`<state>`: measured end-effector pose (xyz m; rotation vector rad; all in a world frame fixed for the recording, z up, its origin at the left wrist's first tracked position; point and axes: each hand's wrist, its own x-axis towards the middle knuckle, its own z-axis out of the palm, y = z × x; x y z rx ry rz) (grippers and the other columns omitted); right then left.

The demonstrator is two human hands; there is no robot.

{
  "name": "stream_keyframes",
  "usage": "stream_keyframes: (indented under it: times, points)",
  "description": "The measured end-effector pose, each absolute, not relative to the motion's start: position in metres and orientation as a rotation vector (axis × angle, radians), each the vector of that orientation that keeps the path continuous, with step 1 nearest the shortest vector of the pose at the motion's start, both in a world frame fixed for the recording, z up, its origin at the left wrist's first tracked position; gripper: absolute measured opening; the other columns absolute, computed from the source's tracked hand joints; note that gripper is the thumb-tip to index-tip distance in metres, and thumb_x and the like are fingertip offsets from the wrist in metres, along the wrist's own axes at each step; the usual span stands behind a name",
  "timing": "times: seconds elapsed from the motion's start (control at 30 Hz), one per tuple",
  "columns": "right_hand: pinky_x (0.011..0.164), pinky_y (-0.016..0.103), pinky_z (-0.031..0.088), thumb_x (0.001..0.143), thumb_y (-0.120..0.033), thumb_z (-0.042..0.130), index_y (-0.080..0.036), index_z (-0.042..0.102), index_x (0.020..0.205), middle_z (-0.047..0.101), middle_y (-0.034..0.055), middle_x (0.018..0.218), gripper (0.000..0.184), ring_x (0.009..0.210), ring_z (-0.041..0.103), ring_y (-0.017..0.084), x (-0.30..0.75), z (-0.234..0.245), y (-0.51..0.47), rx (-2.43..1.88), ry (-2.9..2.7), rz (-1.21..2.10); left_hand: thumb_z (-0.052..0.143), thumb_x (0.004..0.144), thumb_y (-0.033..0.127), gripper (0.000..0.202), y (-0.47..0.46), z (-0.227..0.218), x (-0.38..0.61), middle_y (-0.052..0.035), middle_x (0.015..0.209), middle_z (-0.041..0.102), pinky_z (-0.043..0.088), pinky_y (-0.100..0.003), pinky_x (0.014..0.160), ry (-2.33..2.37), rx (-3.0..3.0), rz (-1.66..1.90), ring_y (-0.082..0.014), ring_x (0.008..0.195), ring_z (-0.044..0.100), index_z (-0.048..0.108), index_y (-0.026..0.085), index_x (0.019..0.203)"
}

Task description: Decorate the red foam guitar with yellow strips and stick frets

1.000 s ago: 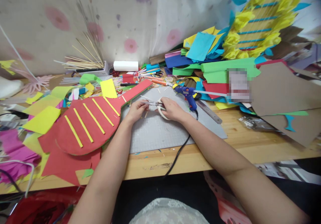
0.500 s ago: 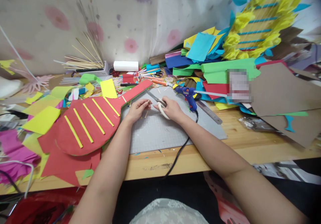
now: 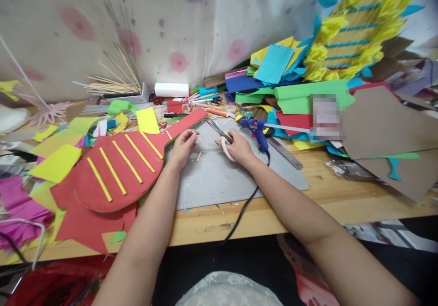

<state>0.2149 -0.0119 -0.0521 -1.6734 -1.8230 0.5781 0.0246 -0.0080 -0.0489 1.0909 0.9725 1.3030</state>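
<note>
Fingers of left hand pinch thin, pale stick. Right hand grips scissors: steel-bladed, white-looped. Both items above gridded grey mat. Alongside: red board, flat, rounded, yellow-striped.

Craft workspace — home or studio, cannot tell. Evidence: wooden table, cutting mat, glue gun, scissors, ruler, sticks bunched at the back, bright sheets and scraps heaped at both sides — patterned curtain hanging behind.
</note>
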Motion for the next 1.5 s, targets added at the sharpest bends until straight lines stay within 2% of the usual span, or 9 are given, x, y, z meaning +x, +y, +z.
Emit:
stream_keyframes:
  times: [0.1, 0.23, 0.33, 0.53, 0.67, 0.9, 1.13, 1.5]
  points:
    - [0.055, 0.024, 0.029, 0.07, -0.056, 0.054, -0.021, 0.042, 0.074, 0.054, 0.0005, 0.069, 0.037, 0.063, 0.048, 0.015, 0.216, -0.053, -0.012, -1.658, -1.815, 0.566, 0.061, 0.074, 0.025, 0.012, -0.007, -0.045, 0.024, 0.0066, 0.055, 0.045, 0.041, -0.016, 0.048, 0.943, 0.908, 1.337, -0.0041, 0.048, 0.045, 0.056, 0.017, 0.08]
    - [0.055, 0.024, 0.029, 0.07, -0.057, 0.054, -0.021, 0.043, 0.074, 0.054, 0.0004, 0.068, 0.038, 0.061, 0.047, 0.015, 0.216, -0.054, -0.012, -1.643, -1.831, 0.553, 0.058, 0.073, 0.018, 0.007, -0.008, -0.039, 0.026, 0.0046, 0.06, 0.053, 0.051, -0.021, 0.063, 1.001, 0.781, 1.331, -0.0052, 0.054, 0.056, 0.054, 0.015, 0.078]
    - [0.054, 0.024, 0.028, 0.07, -0.057, 0.054, -0.021, 0.044, 0.074, 0.053, 0.0002, 0.068, 0.038, 0.06, 0.046, 0.015, 0.216, -0.054, -0.012, -1.654, -1.832, 0.542, 0.057, 0.071, 0.014, 0.006, -0.009, -0.037, 0.027, 0.0037, 0.061, 0.054, 0.051, -0.02, 0.062, 1.015, 0.747, 1.263, -0.0059, 0.056, 0.058, 0.053, 0.014, 0.076]
    - [0.056, 0.024, 0.029, 0.071, -0.053, 0.055, -0.021, 0.045, 0.078, 0.054, -0.0004, 0.071, 0.035, 0.061, 0.045, 0.013, 0.215, -0.05, -0.017, -1.552, -1.994, 0.554, 0.056, 0.071, 0.011, 0.005, -0.012, -0.038, 0.024, 0.0043, 0.061, 0.051, 0.053, -0.019, 0.059, 0.864, 0.714, 1.125, -0.0018, 0.047, 0.049, 0.054, 0.013, 0.075]
    - [0.057, 0.024, 0.028, 0.073, -0.052, 0.054, -0.02, 0.045, 0.079, 0.055, 0.0014, 0.073, 0.033, 0.063, 0.045, 0.013, 0.211, -0.05, -0.019, -1.474, -2.127, 0.496, 0.054, 0.071, 0.011, 0.009, -0.013, -0.039, 0.026, 0.0037, 0.061, 0.051, 0.054, -0.02, 0.057, 0.85, 0.722, 1.067, -0.0028, 0.047, 0.047, 0.056, 0.013, 0.08]
    - [0.056, 0.024, 0.027, 0.075, -0.051, 0.052, -0.02, 0.045, 0.078, 0.055, 0.0015, 0.072, 0.032, 0.062, 0.044, 0.014, 0.211, -0.049, -0.021, -1.464, -2.196, 0.476, 0.063, 0.068, 0.013, 0.014, -0.017, -0.038, 0.029, 0.0074, 0.056, 0.041, 0.048, -0.018, 0.042, 0.784, 0.768, 1.035, -0.0021, 0.041, 0.035, 0.053, 0.015, 0.077]
    - [0.059, 0.025, 0.028, 0.074, -0.053, 0.052, -0.02, 0.044, 0.078, 0.054, 0.0034, 0.076, 0.035, 0.066, 0.045, 0.015, 0.208, -0.046, -0.021, -1.419, -2.205, 0.461, 0.065, 0.069, 0.015, 0.015, -0.017, -0.041, 0.031, 0.0078, 0.056, 0.037, 0.05, -0.017, 0.046, 0.734, 0.762, 1.021, -0.0015, 0.042, 0.032, 0.05, 0.015, 0.073]
    - [0.056, 0.024, 0.028, 0.076, -0.054, 0.049, -0.02, 0.043, 0.08, 0.055, 0.002, 0.075, 0.035, 0.063, 0.046, 0.014, 0.202, -0.044, -0.024, -1.469, -2.179, 0.549, 0.065, 0.071, 0.014, 0.013, -0.019, -0.035, 0.037, 0.0084, 0.051, 0.033, 0.044, -0.014, 0.044, 0.721, 0.633, 1.055, -0.0014, 0.04, 0.03, 0.052, 0.015, 0.073]
